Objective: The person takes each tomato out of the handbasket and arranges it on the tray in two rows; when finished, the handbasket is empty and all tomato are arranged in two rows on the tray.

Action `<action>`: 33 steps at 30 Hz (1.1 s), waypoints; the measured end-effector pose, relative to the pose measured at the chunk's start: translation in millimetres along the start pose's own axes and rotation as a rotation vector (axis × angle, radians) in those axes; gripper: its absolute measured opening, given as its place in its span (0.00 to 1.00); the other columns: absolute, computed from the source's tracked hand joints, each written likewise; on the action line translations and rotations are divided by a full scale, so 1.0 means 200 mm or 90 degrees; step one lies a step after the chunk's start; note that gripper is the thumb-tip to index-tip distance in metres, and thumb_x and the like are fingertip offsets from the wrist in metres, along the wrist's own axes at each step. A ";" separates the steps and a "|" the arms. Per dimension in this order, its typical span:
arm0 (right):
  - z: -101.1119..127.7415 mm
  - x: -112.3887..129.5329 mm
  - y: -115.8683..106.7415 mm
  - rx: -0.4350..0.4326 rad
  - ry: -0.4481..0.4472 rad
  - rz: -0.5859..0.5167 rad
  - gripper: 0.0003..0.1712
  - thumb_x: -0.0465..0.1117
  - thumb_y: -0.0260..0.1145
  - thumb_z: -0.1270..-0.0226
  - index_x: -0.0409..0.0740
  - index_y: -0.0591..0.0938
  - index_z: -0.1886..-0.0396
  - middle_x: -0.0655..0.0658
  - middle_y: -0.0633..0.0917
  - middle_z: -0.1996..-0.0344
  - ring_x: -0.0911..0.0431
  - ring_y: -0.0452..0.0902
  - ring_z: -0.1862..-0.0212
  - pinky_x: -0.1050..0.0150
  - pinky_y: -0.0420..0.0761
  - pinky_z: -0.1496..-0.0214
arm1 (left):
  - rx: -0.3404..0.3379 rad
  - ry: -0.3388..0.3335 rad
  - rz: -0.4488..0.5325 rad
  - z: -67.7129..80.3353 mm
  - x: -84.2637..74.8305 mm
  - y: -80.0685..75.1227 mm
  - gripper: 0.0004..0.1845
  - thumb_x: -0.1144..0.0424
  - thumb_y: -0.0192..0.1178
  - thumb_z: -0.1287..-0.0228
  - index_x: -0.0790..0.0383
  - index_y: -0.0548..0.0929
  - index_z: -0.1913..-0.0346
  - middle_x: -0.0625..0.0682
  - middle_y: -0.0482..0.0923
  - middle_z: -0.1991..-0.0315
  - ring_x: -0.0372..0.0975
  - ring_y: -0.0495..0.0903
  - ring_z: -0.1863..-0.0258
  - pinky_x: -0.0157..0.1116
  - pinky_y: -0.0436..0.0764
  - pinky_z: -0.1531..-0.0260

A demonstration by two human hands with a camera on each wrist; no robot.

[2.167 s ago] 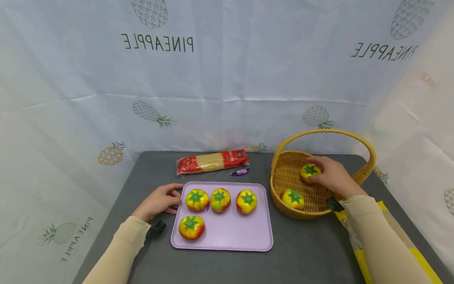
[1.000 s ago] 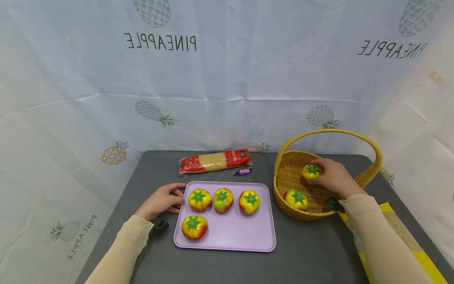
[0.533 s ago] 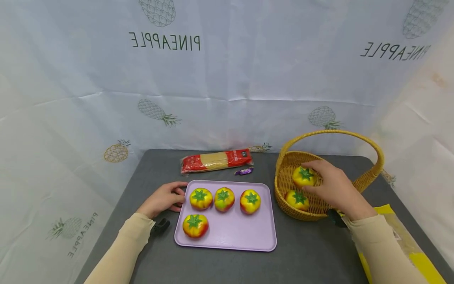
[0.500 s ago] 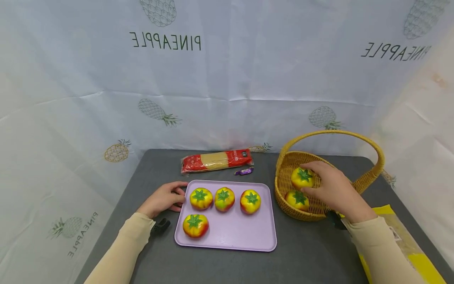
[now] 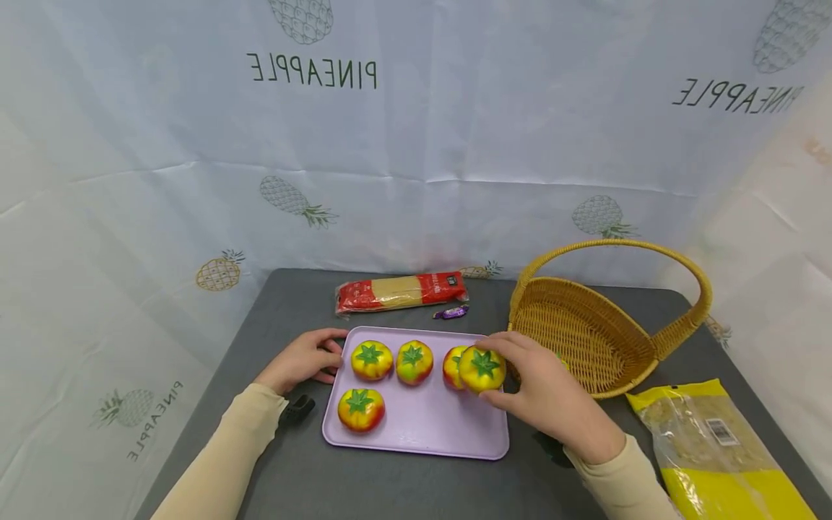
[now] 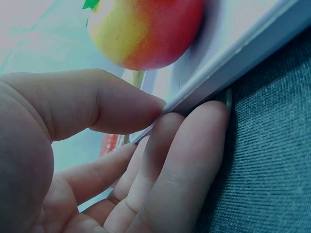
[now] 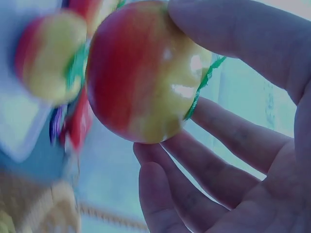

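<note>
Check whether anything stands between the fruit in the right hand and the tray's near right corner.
Nothing visible does: the tray is bare there. The neighbouring fruit, partly hidden behind the held fruit, lies off that path.

A white cloth hangs before you, closing in the table at the back and on both sides. Outlined pineapples dot the fabric, a few in yellow-orange, while the PINEAPPLE lettering reads backwards. A long crease crosses above your dark grey table, its far corners rounded. Light falls bluish at centre, warmer at right.
</note>
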State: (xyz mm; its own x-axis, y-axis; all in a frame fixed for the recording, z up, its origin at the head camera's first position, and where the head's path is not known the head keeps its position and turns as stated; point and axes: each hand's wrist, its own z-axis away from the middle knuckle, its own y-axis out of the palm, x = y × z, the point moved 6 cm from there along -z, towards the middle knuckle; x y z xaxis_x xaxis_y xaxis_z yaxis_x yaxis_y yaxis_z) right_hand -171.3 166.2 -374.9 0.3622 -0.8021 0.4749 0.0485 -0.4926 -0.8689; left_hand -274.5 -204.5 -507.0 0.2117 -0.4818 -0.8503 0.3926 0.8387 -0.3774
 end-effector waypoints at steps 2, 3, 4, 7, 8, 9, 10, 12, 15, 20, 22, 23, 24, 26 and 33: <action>-0.01 0.04 0.07 0.014 0.006 -0.009 0.37 0.45 0.89 0.48 0.53 0.86 0.36 0.51 0.85 0.38 0.51 0.83 0.39 0.47 0.89 0.36 | 0.001 -0.001 -0.003 -0.01 0.00 0.00 0.36 0.64 0.69 0.31 0.61 0.72 0.21 0.59 0.79 0.52 0.45 0.86 0.61 0.43 0.94 0.60; -0.01 0.06 0.10 0.020 0.011 -0.014 0.37 0.46 0.89 0.48 0.54 0.86 0.37 0.52 0.85 0.38 0.52 0.83 0.38 0.47 0.88 0.35 | 0.000 0.000 -0.004 -0.01 0.00 0.00 0.36 0.64 0.69 0.31 0.61 0.72 0.21 0.59 0.79 0.52 0.45 0.86 0.61 0.43 0.94 0.61; -0.02 0.07 0.12 0.024 0.013 -0.018 0.37 0.46 0.89 0.49 0.54 0.86 0.37 0.52 0.85 0.38 0.52 0.83 0.37 0.47 0.88 0.34 | -0.001 0.000 -0.005 -0.01 0.00 0.00 0.36 0.64 0.69 0.31 0.61 0.72 0.21 0.59 0.79 0.52 0.45 0.86 0.61 0.43 0.94 0.61; -0.03 0.12 0.21 0.033 0.007 -0.028 0.37 0.46 0.90 0.50 0.56 0.86 0.38 0.54 0.85 0.39 0.55 0.82 0.37 0.48 0.87 0.32 | -0.001 0.003 -0.007 -0.02 0.00 0.00 0.36 0.64 0.69 0.32 0.61 0.72 0.22 0.59 0.79 0.52 0.45 0.86 0.62 0.43 0.94 0.61; -0.03 0.13 0.23 0.036 0.000 -0.032 0.37 0.46 0.90 0.50 0.56 0.86 0.38 0.54 0.85 0.39 0.56 0.82 0.38 0.49 0.87 0.32 | -0.001 0.003 -0.007 -0.02 0.00 0.00 0.36 0.64 0.69 0.32 0.62 0.72 0.21 0.59 0.79 0.52 0.45 0.86 0.62 0.43 0.94 0.61; -0.03 0.15 0.25 0.040 -0.009 -0.034 0.37 0.46 0.90 0.49 0.56 0.86 0.38 0.54 0.85 0.39 0.56 0.82 0.38 0.50 0.86 0.32 | 0.000 0.003 -0.006 -0.01 0.00 0.01 0.36 0.65 0.69 0.32 0.62 0.72 0.21 0.59 0.79 0.52 0.45 0.86 0.62 0.43 0.94 0.61; -0.03 0.16 0.28 0.044 -0.021 -0.034 0.37 0.46 0.89 0.49 0.55 0.86 0.38 0.53 0.85 0.40 0.56 0.81 0.39 0.50 0.86 0.32 | 0.001 0.004 -0.007 -0.02 0.00 0.01 0.36 0.65 0.69 0.31 0.62 0.72 0.21 0.59 0.79 0.52 0.44 0.86 0.62 0.43 0.94 0.61; -0.04 0.18 0.31 0.050 -0.042 -0.038 0.36 0.46 0.89 0.48 0.54 0.86 0.37 0.53 0.85 0.40 0.56 0.81 0.39 0.51 0.86 0.32 | 0.001 0.007 -0.006 -0.02 0.00 0.01 0.36 0.65 0.69 0.31 0.63 0.71 0.21 0.59 0.79 0.52 0.44 0.85 0.63 0.43 0.94 0.62; -0.04 0.20 0.35 0.059 -0.062 -0.040 0.36 0.46 0.88 0.47 0.53 0.86 0.37 0.52 0.85 0.40 0.56 0.81 0.39 0.51 0.86 0.32 | -0.002 0.008 -0.005 -0.02 0.00 0.01 0.36 0.65 0.69 0.31 0.62 0.71 0.21 0.59 0.79 0.52 0.45 0.85 0.63 0.43 0.94 0.61; -0.04 0.21 0.41 0.078 -0.069 -0.038 0.36 0.48 0.88 0.46 0.52 0.86 0.36 0.52 0.85 0.39 0.56 0.81 0.38 0.50 0.86 0.31 | -0.002 0.001 -0.006 -0.02 0.01 0.01 0.36 0.64 0.69 0.32 0.61 0.72 0.22 0.59 0.79 0.52 0.45 0.86 0.62 0.43 0.94 0.61; -0.04 0.21 0.43 0.085 -0.074 -0.034 0.36 0.48 0.87 0.45 0.52 0.86 0.36 0.51 0.85 0.39 0.56 0.81 0.39 0.50 0.86 0.31 | -0.004 -0.007 -0.005 -0.02 0.02 0.00 0.36 0.65 0.70 0.32 0.61 0.72 0.22 0.59 0.79 0.52 0.45 0.86 0.62 0.43 0.94 0.61; -0.04 0.21 0.44 0.089 -0.075 -0.031 0.36 0.48 0.87 0.45 0.51 0.86 0.36 0.51 0.85 0.39 0.57 0.81 0.39 0.50 0.86 0.32 | -0.005 -0.010 -0.004 -0.02 0.02 0.00 0.36 0.65 0.70 0.32 0.60 0.73 0.22 0.59 0.79 0.52 0.45 0.86 0.62 0.42 0.94 0.61; -0.05 0.22 0.44 0.092 -0.077 -0.030 0.36 0.48 0.87 0.45 0.51 0.86 0.36 0.51 0.85 0.38 0.57 0.81 0.39 0.51 0.86 0.32 | -0.005 -0.011 -0.004 -0.02 0.02 0.00 0.36 0.65 0.70 0.32 0.60 0.73 0.22 0.59 0.79 0.52 0.45 0.86 0.62 0.42 0.94 0.61; -0.05 0.22 0.45 0.096 -0.081 -0.027 0.36 0.48 0.87 0.45 0.51 0.85 0.36 0.50 0.85 0.38 0.57 0.81 0.39 0.51 0.86 0.32 | -0.007 -0.013 -0.001 -0.02 0.02 0.00 0.36 0.65 0.69 0.32 0.60 0.73 0.22 0.59 0.79 0.53 0.45 0.86 0.62 0.42 0.94 0.61; -0.06 0.22 0.48 0.101 -0.080 -0.023 0.36 0.49 0.87 0.45 0.51 0.85 0.35 0.51 0.85 0.39 0.56 0.81 0.39 0.50 0.87 0.33 | -0.010 -0.011 -0.003 -0.02 0.02 -0.01 0.36 0.65 0.69 0.32 0.60 0.73 0.22 0.59 0.79 0.53 0.45 0.86 0.63 0.42 0.94 0.62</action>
State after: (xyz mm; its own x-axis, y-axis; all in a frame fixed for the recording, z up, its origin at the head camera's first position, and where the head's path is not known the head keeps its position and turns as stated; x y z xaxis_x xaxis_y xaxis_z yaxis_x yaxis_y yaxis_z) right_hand -162.0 79.5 -435.1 0.4699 -0.7314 0.4943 0.2063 -0.4535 -0.8671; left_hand -278.2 -207.0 -512.0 0.2261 -0.4899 -0.8420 0.3794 0.8404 -0.3871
